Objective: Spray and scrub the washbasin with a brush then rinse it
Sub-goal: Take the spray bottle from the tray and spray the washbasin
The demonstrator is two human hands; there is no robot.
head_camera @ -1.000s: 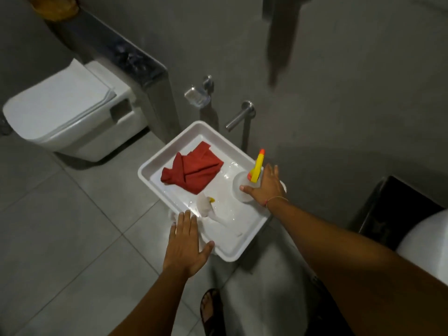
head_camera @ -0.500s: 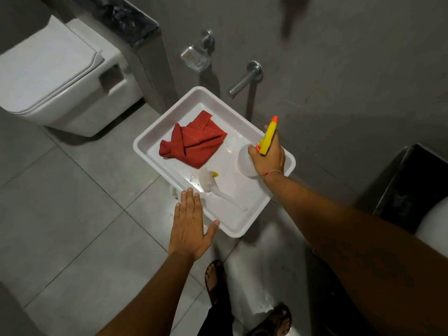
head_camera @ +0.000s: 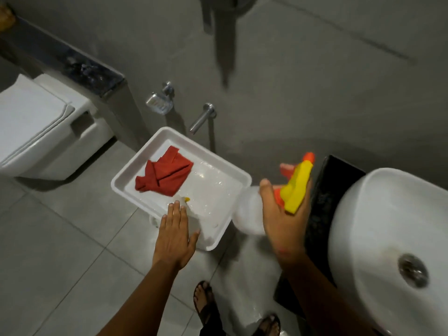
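Yellow-and-orange-triggered clear plastic spray bottle (head_camera: 252,214) gripped in the right hand (head_camera: 281,214), beside the round white ceramic washbasin (head_camera: 378,214); left hand (head_camera: 174,236) spread flat over the square white tray (head_camera: 126,187)

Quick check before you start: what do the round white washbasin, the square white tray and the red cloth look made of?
Round white washbasin: probably glazed ceramic, glossy with soft highlights and a metal drain. Square white tray: likely moulded plastic, thin rounded rim, shiny wet floor; it could be something else. Red cloth: woven fabric, matte, creased into soft folds.
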